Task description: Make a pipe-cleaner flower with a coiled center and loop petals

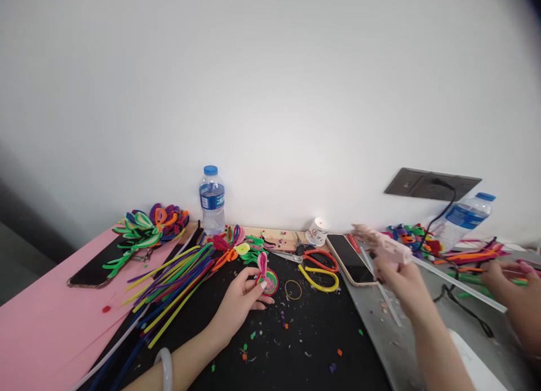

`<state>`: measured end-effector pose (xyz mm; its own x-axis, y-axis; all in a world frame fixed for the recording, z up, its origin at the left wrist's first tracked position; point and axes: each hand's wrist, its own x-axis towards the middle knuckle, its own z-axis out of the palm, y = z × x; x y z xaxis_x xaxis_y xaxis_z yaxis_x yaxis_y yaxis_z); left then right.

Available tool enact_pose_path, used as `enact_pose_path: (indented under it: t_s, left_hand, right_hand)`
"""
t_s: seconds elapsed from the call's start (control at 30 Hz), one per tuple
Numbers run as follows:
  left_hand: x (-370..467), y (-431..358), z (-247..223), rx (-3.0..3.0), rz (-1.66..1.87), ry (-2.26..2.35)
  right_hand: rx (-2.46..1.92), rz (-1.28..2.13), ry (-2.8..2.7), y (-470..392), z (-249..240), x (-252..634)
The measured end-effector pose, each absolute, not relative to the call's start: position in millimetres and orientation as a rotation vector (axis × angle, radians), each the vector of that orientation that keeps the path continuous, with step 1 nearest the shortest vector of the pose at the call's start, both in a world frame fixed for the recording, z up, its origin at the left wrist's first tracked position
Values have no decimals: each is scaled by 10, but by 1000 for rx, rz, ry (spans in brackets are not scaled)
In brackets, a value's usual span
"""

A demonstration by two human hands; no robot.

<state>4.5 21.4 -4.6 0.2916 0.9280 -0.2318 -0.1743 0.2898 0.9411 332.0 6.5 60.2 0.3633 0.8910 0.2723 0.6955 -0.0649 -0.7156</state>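
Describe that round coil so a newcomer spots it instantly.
Find the black surface below the white wall. Near its middle, the left hand holds a small pink-and-green coil topped by a pink loop. Unlike the thin open ring on its right, it is filled with wound bands.

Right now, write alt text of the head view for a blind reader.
A person's left hand holds a coiled pink-and-green disc over a black surface; the right hand grips a blurred pink glue gun. Scissors and coloured pipe cleaners lie nearby; a co-worker's hand shows at far right.
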Motion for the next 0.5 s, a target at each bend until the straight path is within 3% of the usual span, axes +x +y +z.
enact_pose_path:
  t_s: [0.1,0.23,0.5]
  left_hand:
    - [48,209,-46,998,908,983]
    - [48,205,-34,1000,898,999]
    - [52,215,-50,1008,878,996]
  right_hand:
    - [-1538,846,-1462,117,447,2855]
    - [-1427,1214,-1512,116,227,2459]
    - [-1369,1368,-1561,70,57,2289]
